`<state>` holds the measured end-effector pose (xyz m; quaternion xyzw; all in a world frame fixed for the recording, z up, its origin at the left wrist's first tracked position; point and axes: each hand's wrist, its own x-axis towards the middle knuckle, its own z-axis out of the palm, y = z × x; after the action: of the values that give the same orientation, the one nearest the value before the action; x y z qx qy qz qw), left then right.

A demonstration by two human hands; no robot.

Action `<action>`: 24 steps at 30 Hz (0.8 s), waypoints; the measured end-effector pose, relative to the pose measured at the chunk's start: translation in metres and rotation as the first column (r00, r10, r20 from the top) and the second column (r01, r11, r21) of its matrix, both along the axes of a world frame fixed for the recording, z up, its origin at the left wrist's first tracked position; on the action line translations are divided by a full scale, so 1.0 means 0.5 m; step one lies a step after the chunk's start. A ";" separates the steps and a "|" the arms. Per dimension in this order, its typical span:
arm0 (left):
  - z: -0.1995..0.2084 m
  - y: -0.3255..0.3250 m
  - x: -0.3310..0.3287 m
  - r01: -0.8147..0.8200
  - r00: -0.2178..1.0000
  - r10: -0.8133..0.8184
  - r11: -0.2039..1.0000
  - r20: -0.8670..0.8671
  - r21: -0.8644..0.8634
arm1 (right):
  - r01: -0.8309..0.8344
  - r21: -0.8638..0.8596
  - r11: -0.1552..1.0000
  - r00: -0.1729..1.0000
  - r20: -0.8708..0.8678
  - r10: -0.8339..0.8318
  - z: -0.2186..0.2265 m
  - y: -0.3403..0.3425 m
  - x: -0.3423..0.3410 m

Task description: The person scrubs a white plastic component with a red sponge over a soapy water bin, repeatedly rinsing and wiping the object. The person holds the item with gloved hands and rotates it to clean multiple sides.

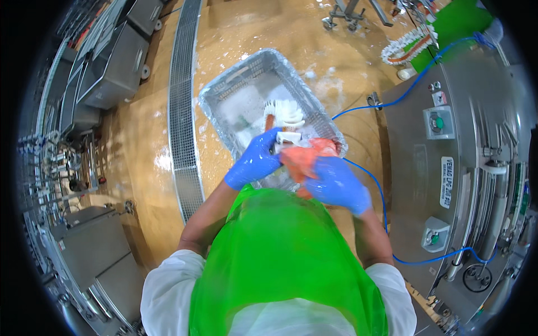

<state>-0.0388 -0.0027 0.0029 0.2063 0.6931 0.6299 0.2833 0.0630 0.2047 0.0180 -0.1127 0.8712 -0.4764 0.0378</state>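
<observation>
My left hand is clamped on the white brush; my right hand grips the orange part over the grey crate. Risk: soapy gloves, part slips into crate.

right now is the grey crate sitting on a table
No, the grey crate sits on the wet floor beside the drain grate, in front of both gloved hands.
</observation>
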 end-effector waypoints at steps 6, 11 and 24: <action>0.000 -0.015 0.008 -0.029 0.998 0.029 1.000 0.058 -0.006 | -0.053 -0.155 0.987 0.987 0.141 0.075 0.051 -0.004 -0.028; 0.004 -0.022 -0.001 -0.059 0.974 0.006 0.972 0.226 0.228 | -0.034 -0.246 0.969 0.935 0.335 0.118 0.046 0.001 -0.023; 0.005 0.013 0.033 -0.022 1.000 0.024 0.989 0.011 -0.149 | 0.037 0.149 0.988 0.956 0.281 -0.078 0.035 -0.033 -0.060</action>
<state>-0.0223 0.0039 0.0053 0.1724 0.7387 0.5809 0.2952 0.0329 0.1880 0.0357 -0.0142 0.8912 -0.4252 0.1574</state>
